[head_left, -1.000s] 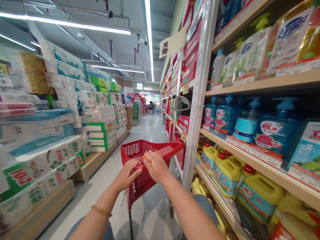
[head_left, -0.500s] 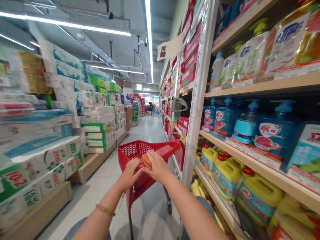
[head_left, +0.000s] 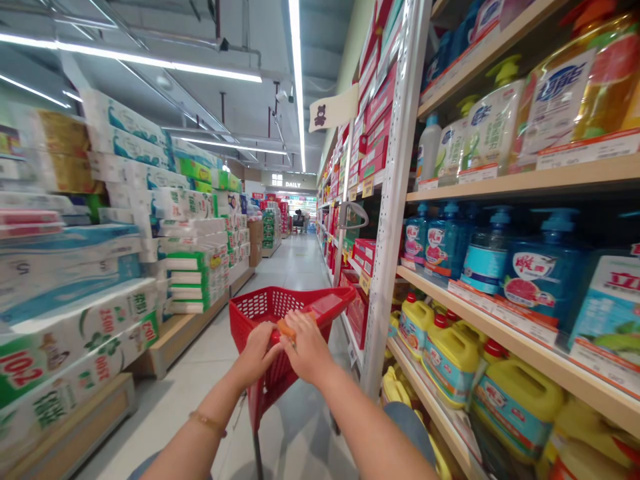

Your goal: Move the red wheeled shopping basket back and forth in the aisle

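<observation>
L grip (head_left: pixel 256 350) wrapped on handle (head_left: pixel 275 338) of red cart (head_left: pixel 257 403), directly ahead; R grip (head_left: pixel 306 347) closed over orange item (head_left: pixel 287 329) at same bar. In the way: stacked paper pkgs (head_left: pixel 95 327) on low wood platforms (head_left: pixel 105 410) L of grips; to R, shelves (head_left: pixel 500 185) w/ blue pump btls (head_left: pixel 530 280), yellow jugs (head_left: pixel 450 363); white post (head_left: pixel 389 213) nearer. Open floor (head_left: pixel 295 257) fwd of grips, btwn platform & shelf edges.
</observation>
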Tool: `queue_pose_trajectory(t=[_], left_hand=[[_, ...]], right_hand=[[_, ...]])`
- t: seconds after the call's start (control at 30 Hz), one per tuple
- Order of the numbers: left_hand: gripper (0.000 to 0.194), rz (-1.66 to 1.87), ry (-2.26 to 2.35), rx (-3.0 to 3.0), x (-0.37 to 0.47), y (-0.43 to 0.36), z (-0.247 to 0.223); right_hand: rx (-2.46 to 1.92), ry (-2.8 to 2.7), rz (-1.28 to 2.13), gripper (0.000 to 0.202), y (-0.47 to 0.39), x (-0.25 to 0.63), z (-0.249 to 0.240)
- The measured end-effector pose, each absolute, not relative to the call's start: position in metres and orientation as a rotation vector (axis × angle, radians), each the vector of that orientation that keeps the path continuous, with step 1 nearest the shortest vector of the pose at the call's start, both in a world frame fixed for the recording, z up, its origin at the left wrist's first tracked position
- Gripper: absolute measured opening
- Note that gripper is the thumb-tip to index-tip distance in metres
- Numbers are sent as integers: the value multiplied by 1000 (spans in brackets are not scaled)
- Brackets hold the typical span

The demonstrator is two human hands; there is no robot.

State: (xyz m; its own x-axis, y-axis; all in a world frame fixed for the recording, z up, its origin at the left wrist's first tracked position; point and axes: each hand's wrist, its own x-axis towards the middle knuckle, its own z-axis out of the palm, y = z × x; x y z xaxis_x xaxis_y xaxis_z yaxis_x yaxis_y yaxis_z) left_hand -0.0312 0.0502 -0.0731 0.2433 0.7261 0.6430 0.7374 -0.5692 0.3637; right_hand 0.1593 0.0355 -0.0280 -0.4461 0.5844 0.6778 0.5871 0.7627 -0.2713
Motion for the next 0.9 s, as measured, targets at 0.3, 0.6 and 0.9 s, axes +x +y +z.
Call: queue_pose_trajectory(t=[0.3,0.6,0.9], left_hand=[[37,-1237,-1513,-2476,-34,51,-79],[37,-1163,-1667,-2412,-9,69,-89],[39,-931,-1770,-2464,-2,74,-71]], right_hand=[[-1158,-1976,44,48,56,199,-15],[-1160,-2075,-175,37,32,162,-10],[-1352,-1919,-177,40,48,189,-13]])
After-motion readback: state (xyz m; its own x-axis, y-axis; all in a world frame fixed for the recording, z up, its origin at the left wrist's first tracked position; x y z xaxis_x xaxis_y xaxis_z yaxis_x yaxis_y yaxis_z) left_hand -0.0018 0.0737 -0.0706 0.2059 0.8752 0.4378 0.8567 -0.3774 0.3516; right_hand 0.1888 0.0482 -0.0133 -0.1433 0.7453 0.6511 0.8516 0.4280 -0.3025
